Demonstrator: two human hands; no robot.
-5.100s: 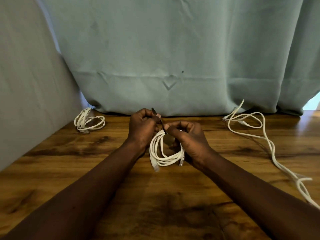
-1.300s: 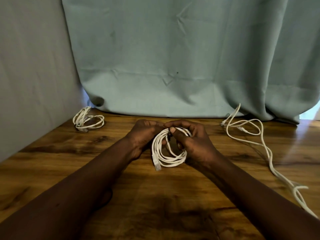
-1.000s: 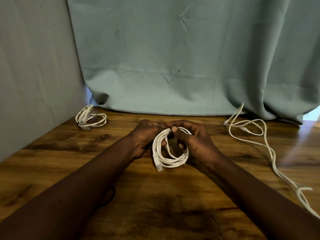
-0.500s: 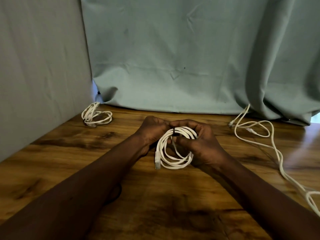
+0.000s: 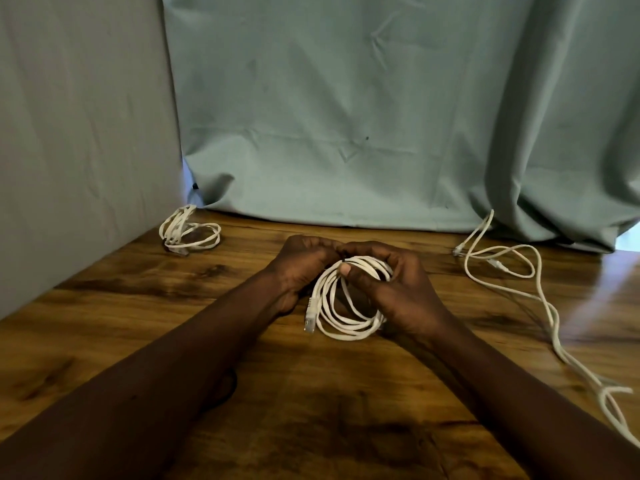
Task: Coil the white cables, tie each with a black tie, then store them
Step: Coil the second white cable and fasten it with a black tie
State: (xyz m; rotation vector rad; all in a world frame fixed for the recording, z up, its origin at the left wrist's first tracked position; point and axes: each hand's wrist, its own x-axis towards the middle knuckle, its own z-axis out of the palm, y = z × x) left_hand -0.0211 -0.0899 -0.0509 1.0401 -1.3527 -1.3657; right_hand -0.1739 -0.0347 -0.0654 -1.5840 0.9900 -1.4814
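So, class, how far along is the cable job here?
Done: one coiled cable lies at the back left. In hand: the left hand and right hand grip a second coil at its top; whether it is tied cannot be seen. Left: the loose cable on the right lies uncoiled.

Lighting: soft, fairly dim daylight from 3 o'clock, with a bright strip past the curtain [image 5: 346,116] edge and a pale glare band on the worktop [image 5: 616,282] beside it. Broad soft shadows lie beneath the forearms [image 5: 173,368] toward 6 o'clock. Quality: centre sharp, coiled white cable [image 5: 346,327] bright but not blown out, forearms dark with little detail, wide-angle lean of edges at 9 o'clock.
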